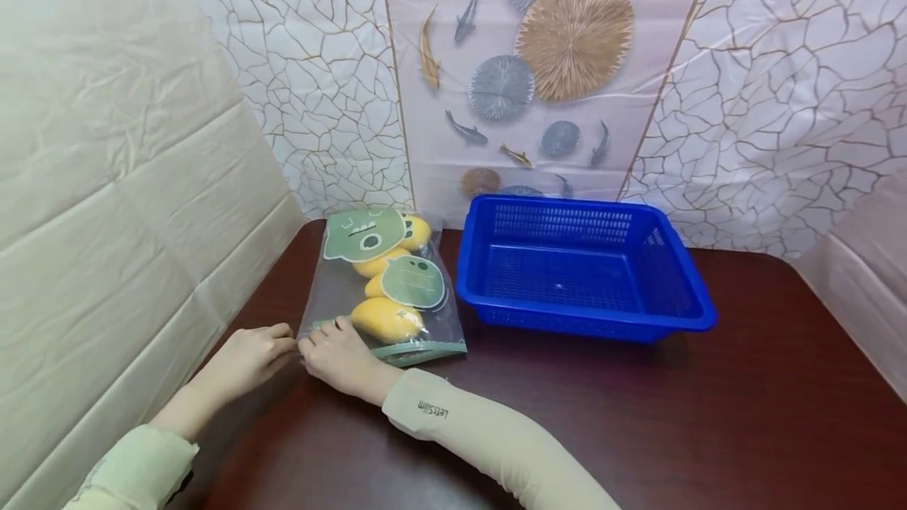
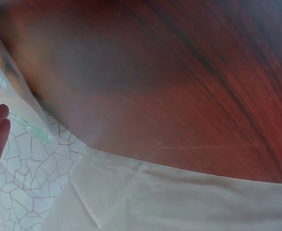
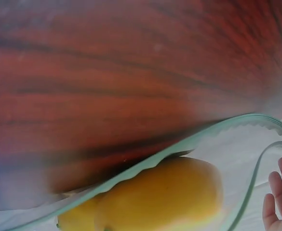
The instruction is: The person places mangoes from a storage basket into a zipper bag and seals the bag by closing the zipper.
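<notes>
A clear zip bag (image 1: 329, 293) with green cartoon prints and a green zip strip lies flat on the table. Several yellow fruits (image 1: 386, 320), mango-like in shape, are inside it. Both hands meet at the bag's near left corner. My left hand (image 1: 248, 356) pinches that corner with its fingertips. Right beside it, my right hand (image 1: 340, 356) grips the near edge with curled fingers. In the right wrist view the green strip (image 3: 145, 166) bows apart from its other side, so the mouth gapes there. The thumbs are mostly hidden.
A blue plastic basket (image 1: 567, 321) with perforated walls stands right of the bag, nothing seen inside it. The dark red-brown table (image 1: 765, 384) ends at a cream cloth wall (image 1: 142, 179) on the left and a patterned cloth (image 1: 340, 101) behind.
</notes>
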The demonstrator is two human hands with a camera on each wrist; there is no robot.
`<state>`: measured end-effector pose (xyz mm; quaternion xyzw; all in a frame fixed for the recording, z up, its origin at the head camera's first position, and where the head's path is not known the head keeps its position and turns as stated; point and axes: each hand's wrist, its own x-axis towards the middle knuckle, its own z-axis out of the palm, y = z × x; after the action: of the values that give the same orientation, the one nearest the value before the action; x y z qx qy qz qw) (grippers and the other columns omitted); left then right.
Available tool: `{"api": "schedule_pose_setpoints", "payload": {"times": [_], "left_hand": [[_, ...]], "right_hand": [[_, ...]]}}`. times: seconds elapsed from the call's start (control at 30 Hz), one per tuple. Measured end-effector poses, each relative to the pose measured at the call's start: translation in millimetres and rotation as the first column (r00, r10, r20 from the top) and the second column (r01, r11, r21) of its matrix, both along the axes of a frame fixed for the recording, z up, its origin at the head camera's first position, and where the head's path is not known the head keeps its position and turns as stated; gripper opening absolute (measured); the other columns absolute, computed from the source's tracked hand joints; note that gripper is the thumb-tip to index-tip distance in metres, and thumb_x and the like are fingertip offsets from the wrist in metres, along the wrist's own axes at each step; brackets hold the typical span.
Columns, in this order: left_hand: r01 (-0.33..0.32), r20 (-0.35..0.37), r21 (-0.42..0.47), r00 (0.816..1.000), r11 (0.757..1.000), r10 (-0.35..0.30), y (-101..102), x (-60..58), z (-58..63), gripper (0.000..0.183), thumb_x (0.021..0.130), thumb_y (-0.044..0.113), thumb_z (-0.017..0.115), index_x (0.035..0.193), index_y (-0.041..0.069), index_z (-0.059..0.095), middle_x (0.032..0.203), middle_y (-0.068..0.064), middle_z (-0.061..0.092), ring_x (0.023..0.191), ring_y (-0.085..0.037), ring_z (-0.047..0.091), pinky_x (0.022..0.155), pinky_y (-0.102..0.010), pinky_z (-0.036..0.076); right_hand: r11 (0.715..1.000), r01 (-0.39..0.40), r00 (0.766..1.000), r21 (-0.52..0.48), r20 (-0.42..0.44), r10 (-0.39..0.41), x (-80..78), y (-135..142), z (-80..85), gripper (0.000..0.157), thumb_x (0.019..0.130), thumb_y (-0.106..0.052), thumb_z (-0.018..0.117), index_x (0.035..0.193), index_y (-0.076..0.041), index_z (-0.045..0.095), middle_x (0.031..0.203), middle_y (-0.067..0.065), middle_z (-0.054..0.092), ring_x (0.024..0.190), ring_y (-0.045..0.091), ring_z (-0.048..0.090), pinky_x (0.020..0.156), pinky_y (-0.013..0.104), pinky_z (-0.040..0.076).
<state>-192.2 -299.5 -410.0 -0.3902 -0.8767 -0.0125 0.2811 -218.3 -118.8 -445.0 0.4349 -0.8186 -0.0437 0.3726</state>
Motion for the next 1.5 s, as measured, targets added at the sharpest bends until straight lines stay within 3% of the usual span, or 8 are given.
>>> {"api": "schedule_pose_setpoints", "payload": {"times": [0.3, 0.57, 1.13, 1.33, 1.5], "left_hand": [[0.0, 0.012, -0.025, 1.0, 1.0, 0.0, 2.3, -4.8, 3.4, 0.021, 0.061, 0.001, 0.076, 0.067, 0.014, 0.061, 0.073, 0.006, 0.055, 0.052, -0.004, 0.046, 0.045, -0.017, 0.035], [0.041, -0.008, -0.025, 0.999, 0.999, -0.042, 1.3, -2.4, 1.7, 0.024, 0.061, 0.0, 0.074, 0.062, 0.015, 0.055, 0.072, 0.007, 0.053, 0.051, -0.002, 0.041, 0.045, -0.015, 0.031], [0.035, 0.009, -0.029, 0.999, 0.999, -0.035, -6.3, -0.2, 2.7, 0.022, 0.062, 0.005, 0.073, 0.067, 0.017, 0.056, 0.065, 0.009, 0.044, 0.049, -0.001, 0.035, 0.043, -0.017, 0.028], [0.045, -0.003, -0.024, 0.999, 0.999, -0.045, -8.8, -2.2, 0.8, 0.015, 0.069, 0.01, 0.069, 0.067, 0.017, 0.056, 0.063, 0.008, 0.045, 0.047, -0.004, 0.041, 0.042, -0.018, 0.03], [0.051, -0.005, -0.028, 0.999, 0.998, -0.051, -8.9, -3.6, 1.1, 0.014, 0.067, 0.011, 0.069, 0.067, 0.016, 0.056, 0.064, 0.008, 0.046, 0.048, -0.006, 0.044, 0.043, -0.019, 0.032]], "right_hand": [[1.0, 0.004, 0.996, -0.015, -0.084, -0.006, -1.3, -1.8, 0.0, 0.017, 0.092, -0.02, 0.05, 0.079, -0.025, 0.058, 0.077, -0.013, 0.062, 0.078, 0.006, 0.057, 0.071, 0.026, 0.036], [0.997, 0.016, 0.994, 0.07, -0.109, -0.008, 1.7, -0.9, 2.0, 0.02, 0.094, -0.019, 0.046, 0.081, -0.026, 0.059, 0.079, -0.013, 0.062, 0.077, 0.006, 0.057, 0.07, 0.025, 0.037], [0.986, 0.005, 0.99, 0.165, -0.141, 0.019, 2.6, 10.4, 7.9, 0.021, 0.092, -0.018, 0.047, 0.076, -0.027, 0.057, 0.077, -0.013, 0.062, 0.074, 0.005, 0.058, 0.07, 0.023, 0.04], [0.986, -0.006, 0.984, 0.164, -0.173, 0.035, 0.7, 21.8, 8.1, 0.02, 0.09, -0.019, 0.048, 0.073, -0.027, 0.057, 0.075, -0.013, 0.062, 0.073, 0.006, 0.056, 0.07, 0.025, 0.037], [0.984, -0.026, 0.983, 0.174, -0.174, 0.057, 0.1, 30.1, 10.5, 0.02, 0.09, -0.019, 0.05, 0.073, -0.027, 0.059, 0.075, -0.014, 0.064, 0.074, 0.006, 0.057, 0.073, 0.025, 0.038]]}}
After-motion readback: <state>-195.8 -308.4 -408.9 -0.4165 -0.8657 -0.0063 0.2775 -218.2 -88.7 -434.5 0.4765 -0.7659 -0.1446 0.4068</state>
